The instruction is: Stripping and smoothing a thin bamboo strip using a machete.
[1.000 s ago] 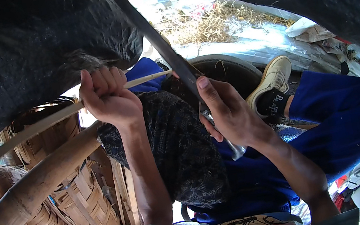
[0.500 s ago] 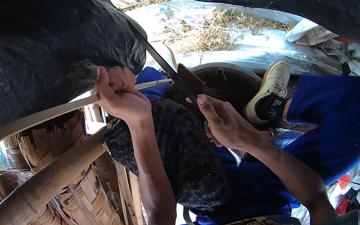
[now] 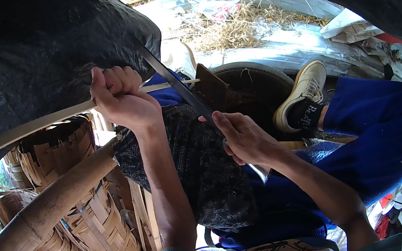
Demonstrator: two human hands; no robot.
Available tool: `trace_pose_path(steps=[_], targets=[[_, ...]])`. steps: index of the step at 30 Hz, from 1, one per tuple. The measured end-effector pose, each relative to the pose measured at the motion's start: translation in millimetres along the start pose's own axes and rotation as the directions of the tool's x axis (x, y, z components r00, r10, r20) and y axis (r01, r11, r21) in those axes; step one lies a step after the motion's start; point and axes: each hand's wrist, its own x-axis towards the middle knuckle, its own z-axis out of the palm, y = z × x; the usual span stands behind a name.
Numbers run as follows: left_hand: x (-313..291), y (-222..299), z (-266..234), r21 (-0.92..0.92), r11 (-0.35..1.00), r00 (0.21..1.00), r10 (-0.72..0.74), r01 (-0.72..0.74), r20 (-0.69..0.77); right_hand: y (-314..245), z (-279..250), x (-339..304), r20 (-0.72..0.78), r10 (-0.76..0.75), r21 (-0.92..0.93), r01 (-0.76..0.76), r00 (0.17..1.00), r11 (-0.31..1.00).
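My left hand (image 3: 123, 93) is closed around a long, flat bamboo strip (image 3: 24, 128), which runs out to the left and bends down toward the edge of view. The strip's short end crosses the blade of a long dark knife (image 3: 175, 81) and stops near an upright piece of wood (image 3: 209, 86). Gripping the knife low, my right hand (image 3: 246, 136) has its thumb along the blade's base; the blade slants up and left. A dark patterned cloth (image 3: 196, 174) covers my leg below both hands.
A thick bamboo pole (image 3: 54, 205) and woven bamboo baskets (image 3: 107, 233) stand at the left. Black plastic sheeting (image 3: 37, 52) hangs overhead. Beyond the wood sits a round dark tub-like thing (image 3: 267, 73), beside my shoe (image 3: 303, 94). Dry straw (image 3: 233, 34) lies farther off.
Both hands have shifted a little left, the knife moving with the right one. The strip's end now shows just past the blade. Both grips stay the same.
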Motion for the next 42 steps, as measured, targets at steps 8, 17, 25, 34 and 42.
trace_pose_path(steps=[8, 17, 25, 34, 42], targets=[[-2.1, -5.8, 11.2, -0.126, 0.992, 0.998, -0.009, 0.016, 0.056, -14.9, -1.9, -6.0, -0.207, -0.200, -0.098, 0.183, 0.958, 0.978], [0.2, -1.0, -12.1, -0.034, 0.999, 1.000, -0.025, 0.025, 0.014, -30.4, -7.2, -13.3, -0.228, -0.315, -0.108, 0.297, 0.921, 0.949], [-3.2, -4.0, -7.2, -0.108, 0.993, 0.999, -0.042, 0.041, -0.009, 13.9, 8.0, 3.3, -0.197, -0.080, -0.188, 0.043, 0.977, 0.981], [-3.3, -0.4, 2.1, -0.119, 0.992, 0.999, -0.030, 0.032, 0.016, 0.4, 9.1, 2.8, -0.165, -0.065, -0.148, 0.040, 0.984, 0.988], [-7.6, 4.5, -7.0, -0.011, 0.999, 0.998, -0.040, 0.041, 0.048, 13.0, -8.4, 4.1, -0.158, -0.015, -0.010, 0.013, 0.987, 1.000]])
